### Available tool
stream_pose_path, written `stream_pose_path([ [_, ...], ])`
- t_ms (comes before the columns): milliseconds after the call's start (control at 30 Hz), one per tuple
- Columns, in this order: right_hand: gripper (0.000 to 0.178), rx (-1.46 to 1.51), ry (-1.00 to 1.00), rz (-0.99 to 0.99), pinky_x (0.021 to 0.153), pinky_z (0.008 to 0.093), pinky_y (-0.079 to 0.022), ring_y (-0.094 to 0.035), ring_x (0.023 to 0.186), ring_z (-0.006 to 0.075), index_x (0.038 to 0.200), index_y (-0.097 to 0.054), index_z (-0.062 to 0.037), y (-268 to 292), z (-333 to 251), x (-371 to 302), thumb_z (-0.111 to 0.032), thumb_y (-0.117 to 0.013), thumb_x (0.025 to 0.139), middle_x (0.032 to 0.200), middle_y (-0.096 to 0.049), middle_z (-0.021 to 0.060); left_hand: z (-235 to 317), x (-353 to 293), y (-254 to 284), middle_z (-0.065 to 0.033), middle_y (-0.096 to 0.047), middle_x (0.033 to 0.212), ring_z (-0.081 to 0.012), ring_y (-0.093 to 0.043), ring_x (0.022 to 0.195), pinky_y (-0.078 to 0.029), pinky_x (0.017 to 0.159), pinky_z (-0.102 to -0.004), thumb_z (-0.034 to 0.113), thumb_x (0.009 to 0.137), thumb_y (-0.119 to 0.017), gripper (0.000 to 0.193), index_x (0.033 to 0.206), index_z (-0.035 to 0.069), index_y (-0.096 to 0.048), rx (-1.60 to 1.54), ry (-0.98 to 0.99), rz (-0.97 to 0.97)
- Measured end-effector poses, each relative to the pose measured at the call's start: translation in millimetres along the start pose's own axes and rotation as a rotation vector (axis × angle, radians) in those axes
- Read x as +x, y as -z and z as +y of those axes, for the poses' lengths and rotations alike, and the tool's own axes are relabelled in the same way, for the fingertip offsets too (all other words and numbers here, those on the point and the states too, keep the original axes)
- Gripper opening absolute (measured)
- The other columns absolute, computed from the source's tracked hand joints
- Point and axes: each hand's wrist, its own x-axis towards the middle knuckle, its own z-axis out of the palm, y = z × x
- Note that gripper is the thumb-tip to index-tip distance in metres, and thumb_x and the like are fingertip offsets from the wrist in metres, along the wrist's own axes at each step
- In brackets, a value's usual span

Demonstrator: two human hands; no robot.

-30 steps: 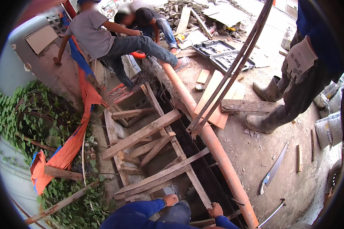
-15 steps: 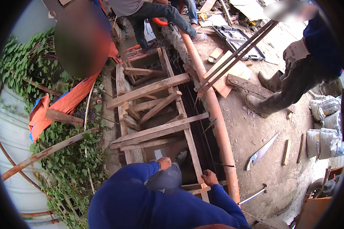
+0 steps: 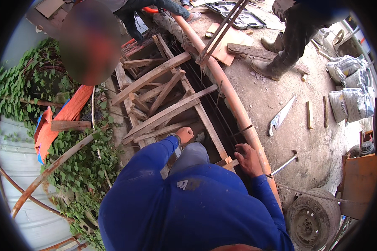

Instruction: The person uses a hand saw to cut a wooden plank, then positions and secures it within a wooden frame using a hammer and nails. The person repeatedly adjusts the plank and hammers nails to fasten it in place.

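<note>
My left hand (image 3: 184, 134) is curled closed above my bent knee (image 3: 192, 154), next to a wooden crosspiece of the formwork. Whatever its fingers may hold is hidden. My right hand (image 3: 249, 160) has its fingers apart, with nothing seen in them. It is between a short wood block (image 3: 225, 161) on the formwork's right rail (image 3: 211, 131) and a long orange pipe (image 3: 234, 106). The timber formwork lies in a trench, with wooden crosspieces (image 3: 171, 113) laid across and at a slant. Dark rebar (image 3: 217, 109) runs between the rail and the pipe.
Right of the pipe lie a hammer (image 3: 284, 164), a handsaw (image 3: 282, 116) and wood strips (image 3: 310, 115). A worker in boots (image 3: 267, 68) stands beyond; another straddles the far trench. Sacks (image 3: 352, 103) and a wheel (image 3: 312, 221) are at right, vines (image 3: 88, 175) at left.
The view has shifted, bringing the wheel and my torso further into sight. My right hand has moved off the wood block toward the pipe, its fingers spreading. My left hand stays closed.
</note>
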Motion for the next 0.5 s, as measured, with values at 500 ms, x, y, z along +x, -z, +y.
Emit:
stream_pose_path([
  [500,0.031,0.064,-0.135,-0.08,0.094,0.0424,-0.057,-0.072,0.105,0.0358,0.117,-0.069,0.0035,5,22,-27,-0.015,-0.071,0.093,0.111,-0.072,0.0209,12,-8,-12,-0.015,-0.076,0.104,-0.0348,-0.071,0.105,-0.056,0.091,-0.0462,0.025,0.088,-0.074,0.018,0.096,0.009,-0.075,0.068,0.018,-0.076],
])
